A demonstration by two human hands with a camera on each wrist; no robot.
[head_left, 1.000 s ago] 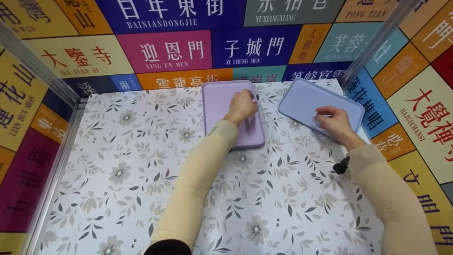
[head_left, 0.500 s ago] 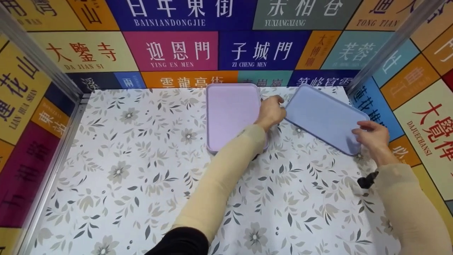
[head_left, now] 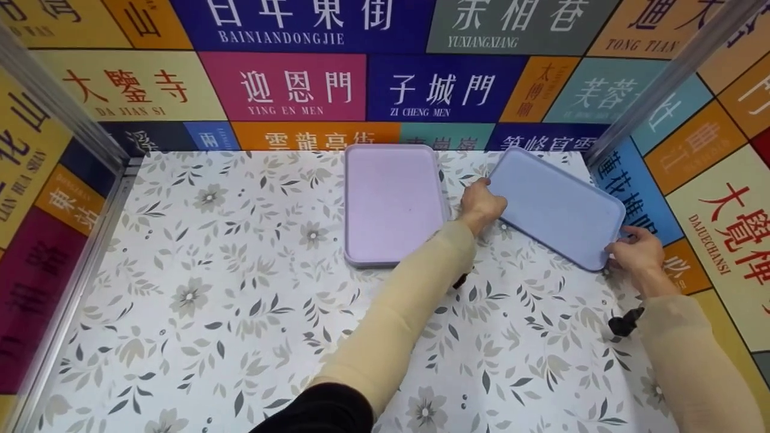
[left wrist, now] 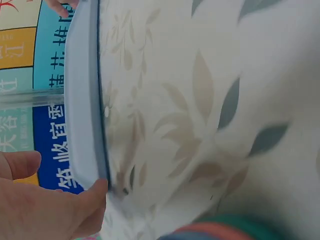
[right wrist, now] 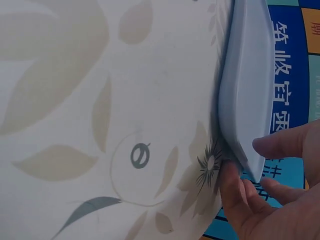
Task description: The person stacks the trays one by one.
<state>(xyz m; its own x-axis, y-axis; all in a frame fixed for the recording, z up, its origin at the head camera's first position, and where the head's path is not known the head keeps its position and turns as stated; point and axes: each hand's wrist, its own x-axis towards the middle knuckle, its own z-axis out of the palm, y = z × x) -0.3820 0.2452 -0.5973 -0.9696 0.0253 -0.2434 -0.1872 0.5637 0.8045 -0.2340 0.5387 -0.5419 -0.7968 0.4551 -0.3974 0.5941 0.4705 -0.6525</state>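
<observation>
A light blue rectangular tray [head_left: 556, 207] lies at an angle at the back right of the table. My left hand [head_left: 483, 203] is at its left end; in the left wrist view the thumb [left wrist: 95, 195] touches the tray's rim, and some fingers are hidden. My right hand [head_left: 639, 252] holds the right front corner. In the right wrist view, its thumb [right wrist: 272, 144] is over the tray's inner side, with other fingers under and around the corner. Left of these, a lilac tray [head_left: 391, 201] lies flat, apparently stacked on another; neither hand touches it.
A white tablecloth [head_left: 240, 313] with grey flowers and leaves covers the table. Colourful lettered panels [head_left: 289, 87] wall the back and both sides. Metal posts [head_left: 662, 78] stand at the back corners.
My left hand has moved right, from over the lilac tray to the blue tray's left end. My right hand has shifted right and towards me, from above the blue tray to its corner.
</observation>
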